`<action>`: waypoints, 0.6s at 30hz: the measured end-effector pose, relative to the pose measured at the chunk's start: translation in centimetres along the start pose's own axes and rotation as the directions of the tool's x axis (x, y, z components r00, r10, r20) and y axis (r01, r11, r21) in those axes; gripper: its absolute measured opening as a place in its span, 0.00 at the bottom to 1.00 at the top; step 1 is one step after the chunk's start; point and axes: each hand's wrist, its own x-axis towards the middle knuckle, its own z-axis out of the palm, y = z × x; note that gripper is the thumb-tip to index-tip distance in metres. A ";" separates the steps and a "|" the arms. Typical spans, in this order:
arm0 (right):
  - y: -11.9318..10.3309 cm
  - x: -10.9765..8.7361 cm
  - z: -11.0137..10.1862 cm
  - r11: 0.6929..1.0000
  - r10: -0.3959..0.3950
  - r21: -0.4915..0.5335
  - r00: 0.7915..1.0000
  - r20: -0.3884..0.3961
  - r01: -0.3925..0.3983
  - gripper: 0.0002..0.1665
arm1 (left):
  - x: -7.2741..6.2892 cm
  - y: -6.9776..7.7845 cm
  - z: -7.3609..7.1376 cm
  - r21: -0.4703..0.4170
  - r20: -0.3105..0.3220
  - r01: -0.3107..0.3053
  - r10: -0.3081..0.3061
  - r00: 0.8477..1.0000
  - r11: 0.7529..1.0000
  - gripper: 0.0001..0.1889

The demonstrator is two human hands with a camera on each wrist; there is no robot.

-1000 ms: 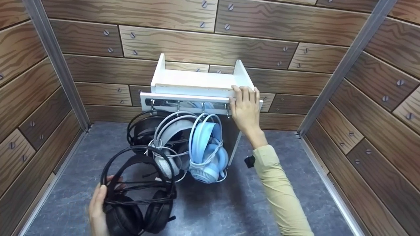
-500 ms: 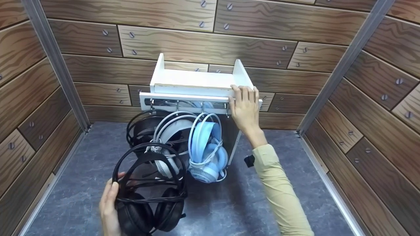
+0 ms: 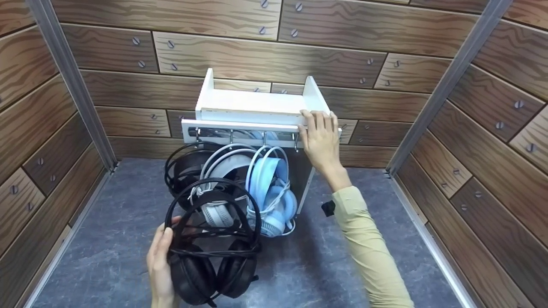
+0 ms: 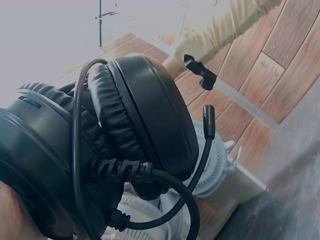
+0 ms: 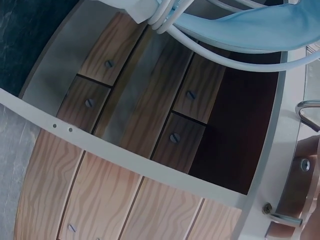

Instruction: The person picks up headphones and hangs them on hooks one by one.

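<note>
My left hand (image 3: 159,261) holds a black headset (image 3: 192,273) by one side of its headband, in front of the rack. In the left wrist view this headset's ear cup (image 4: 150,110) and thin microphone (image 4: 209,122) stand out. My right hand (image 3: 321,143) grips the right end of the white rack (image 3: 257,102), fingers over its upper edge. From the rack's hooks hang another black headset (image 3: 182,171), a grey-white headset (image 3: 217,214) and a light blue headset (image 3: 261,179). The rightmost hook (image 3: 296,141) bears nothing. The held headset partly covers the hung ones.
Wood-patterned walls (image 3: 274,55) enclose the grey floor (image 3: 107,239) at the back and both sides. The rack stands near the back wall. A small black device (image 3: 328,208) sits by my right sleeve (image 3: 364,239). Cords are wound around the headsets.
My left hand has carried the black headset to the right and slightly up, so that it now overlaps the grey-white and blue headsets. My right hand has stayed on the rack.
</note>
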 end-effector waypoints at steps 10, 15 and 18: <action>1.5 -0.4 -1.3 0.993 -0.122 0.001 0.992 0.029 0.122 0.25 | -0.2 0.1 1.3 -0.001 0.032 0.040 -0.040 0.999 0.999 0.21; 2.4 -0.6 -2.3 0.987 -0.152 -0.056 0.988 0.028 0.153 0.26 | -0.5 0.4 2.2 -0.026 0.063 0.043 -0.041 0.997 0.999 0.22; 3.1 -0.9 -2.7 0.985 -0.147 -0.087 0.989 0.027 0.149 0.26 | -0.6 0.7 2.8 -0.036 0.069 0.048 -0.046 0.997 0.998 0.22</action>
